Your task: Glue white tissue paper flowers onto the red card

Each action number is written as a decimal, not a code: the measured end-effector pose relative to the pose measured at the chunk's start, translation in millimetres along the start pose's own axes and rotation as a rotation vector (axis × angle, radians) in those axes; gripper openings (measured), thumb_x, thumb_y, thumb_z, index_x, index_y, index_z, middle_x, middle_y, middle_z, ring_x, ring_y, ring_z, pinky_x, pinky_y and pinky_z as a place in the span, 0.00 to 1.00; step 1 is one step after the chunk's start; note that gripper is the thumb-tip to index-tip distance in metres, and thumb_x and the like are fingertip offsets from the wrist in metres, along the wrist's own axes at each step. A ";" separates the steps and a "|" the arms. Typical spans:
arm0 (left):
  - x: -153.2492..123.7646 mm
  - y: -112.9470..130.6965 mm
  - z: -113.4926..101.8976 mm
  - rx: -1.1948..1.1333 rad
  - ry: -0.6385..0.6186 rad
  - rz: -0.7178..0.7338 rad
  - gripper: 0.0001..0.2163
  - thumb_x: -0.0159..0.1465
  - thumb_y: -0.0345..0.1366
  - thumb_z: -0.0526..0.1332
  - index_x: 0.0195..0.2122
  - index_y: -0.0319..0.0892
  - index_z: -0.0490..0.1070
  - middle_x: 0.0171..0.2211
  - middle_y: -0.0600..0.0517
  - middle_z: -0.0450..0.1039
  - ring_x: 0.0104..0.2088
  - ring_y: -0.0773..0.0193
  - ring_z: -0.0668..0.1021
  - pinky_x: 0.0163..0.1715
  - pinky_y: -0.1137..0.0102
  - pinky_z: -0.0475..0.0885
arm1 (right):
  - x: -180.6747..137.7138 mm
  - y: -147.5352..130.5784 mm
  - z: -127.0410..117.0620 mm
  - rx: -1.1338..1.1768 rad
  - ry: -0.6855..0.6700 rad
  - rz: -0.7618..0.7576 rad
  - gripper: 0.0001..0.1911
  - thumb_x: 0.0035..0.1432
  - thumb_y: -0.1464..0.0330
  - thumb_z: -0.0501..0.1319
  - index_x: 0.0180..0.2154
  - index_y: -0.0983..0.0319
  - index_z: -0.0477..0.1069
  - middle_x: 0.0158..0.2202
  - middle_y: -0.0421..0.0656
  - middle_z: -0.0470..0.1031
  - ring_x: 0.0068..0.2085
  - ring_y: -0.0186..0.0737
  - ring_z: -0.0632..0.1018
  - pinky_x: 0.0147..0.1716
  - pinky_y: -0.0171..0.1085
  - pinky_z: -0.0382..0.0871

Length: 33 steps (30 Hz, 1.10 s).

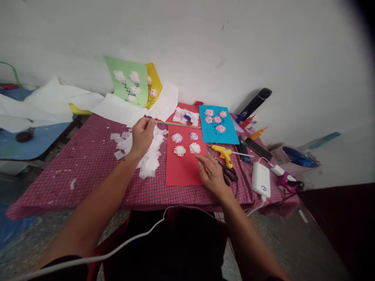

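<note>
In the head view, your left hand (143, 134) was bunched shut on white tissue pieces (148, 158) at the top of their pile, just left of the red card (181, 173). Your right hand (212, 175), the nearer one, pinched a thin stick (195, 153). Its long axis ran up-left to the tissue flower (195, 148) on that card.

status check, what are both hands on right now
Left hand closed on white tissue pieces. Right hand pinching thin stick, tip by tissue flower on red sheet. Glue gun beside, not blocking.
</note>
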<state>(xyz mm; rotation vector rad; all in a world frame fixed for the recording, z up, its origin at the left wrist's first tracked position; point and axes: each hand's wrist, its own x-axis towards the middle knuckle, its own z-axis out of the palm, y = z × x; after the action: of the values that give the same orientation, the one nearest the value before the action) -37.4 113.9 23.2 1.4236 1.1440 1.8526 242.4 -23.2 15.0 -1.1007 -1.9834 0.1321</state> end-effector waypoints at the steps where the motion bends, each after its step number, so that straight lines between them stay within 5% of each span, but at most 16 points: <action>1: 0.1 -0.4 -0.1 0.002 0.001 0.011 0.11 0.69 0.39 0.62 0.29 0.45 0.67 0.19 0.58 0.58 0.20 0.70 0.64 0.19 0.72 0.59 | 2.1 0.6 2.7 0.010 0.006 -0.011 0.15 0.70 0.71 0.56 0.55 0.57 0.74 0.45 0.49 0.79 0.45 0.45 0.80 0.45 0.45 0.78; 9: 0.7 -2.6 -1.0 -0.010 -0.002 0.014 0.11 0.69 0.38 0.62 0.29 0.44 0.69 0.19 0.58 0.59 0.19 0.70 0.63 0.18 0.71 0.57 | 15.2 19.9 16.2 0.011 -0.013 0.005 0.13 0.71 0.70 0.57 0.53 0.56 0.75 0.46 0.47 0.81 0.46 0.45 0.82 0.46 0.46 0.78; 17: -0.4 -1.1 -0.3 -0.004 -0.006 0.031 0.10 0.68 0.37 0.63 0.29 0.44 0.69 0.19 0.58 0.58 0.20 0.70 0.63 0.19 0.72 0.58 | -8.0 18.0 4.7 -0.028 0.051 0.026 0.11 0.68 0.72 0.58 0.49 0.57 0.75 0.42 0.45 0.82 0.42 0.44 0.82 0.43 0.44 0.77; 25: -0.5 -0.5 0.8 0.020 -0.011 0.027 0.11 0.68 0.38 0.61 0.28 0.45 0.67 0.17 0.59 0.56 0.18 0.70 0.61 0.18 0.72 0.56 | -38.5 2.3 -17.9 -0.111 0.117 0.122 0.06 0.65 0.72 0.57 0.39 0.58 0.72 0.30 0.40 0.75 0.30 0.38 0.76 0.31 0.38 0.70; 33: -0.1 -3.3 1.0 0.012 -0.012 -0.001 0.10 0.68 0.37 0.62 0.29 0.45 0.68 0.18 0.58 0.57 0.20 0.69 0.62 0.18 0.72 0.57 | -56.0 -8.2 -26.8 -0.117 0.156 0.055 0.08 0.61 0.73 0.54 0.30 0.57 0.65 0.24 0.36 0.66 0.24 0.36 0.70 0.25 0.37 0.62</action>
<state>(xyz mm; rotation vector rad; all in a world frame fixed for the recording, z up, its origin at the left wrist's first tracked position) -36.7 115.7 20.4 1.4389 1.1517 1.8369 270.7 -77.3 1.1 -1.2037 -1.8413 -0.0408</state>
